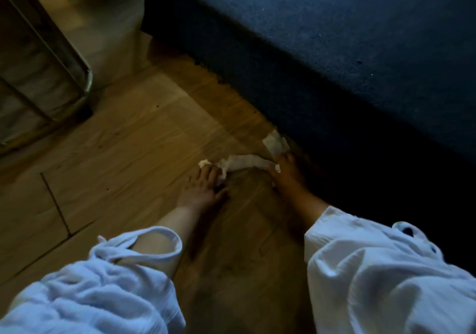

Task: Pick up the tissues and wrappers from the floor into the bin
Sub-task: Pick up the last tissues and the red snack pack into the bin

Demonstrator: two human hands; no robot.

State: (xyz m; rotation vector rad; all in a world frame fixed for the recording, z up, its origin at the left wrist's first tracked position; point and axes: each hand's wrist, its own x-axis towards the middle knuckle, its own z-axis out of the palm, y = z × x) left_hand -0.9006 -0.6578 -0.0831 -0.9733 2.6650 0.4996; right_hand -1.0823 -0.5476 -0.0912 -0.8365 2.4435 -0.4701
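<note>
A long white crumpled tissue lies on the wooden floor between both hands. My left hand reaches down at its left end, thumb and forefinger pinching the paper. A small white tissue ball sits just past those fingertips. My right hand grips the right end of the long tissue, with white paper showing under its fingers. Another flat white tissue piece lies just beyond the right hand, against the dark blue furniture. No bin is in view.
A dark blue upholstered furniture side runs diagonally along the right, with deep shadow at its base. A metal-framed rack holding pale fabric stands at the upper left. Bare wooden floor stretches left of the hands. The light is dim.
</note>
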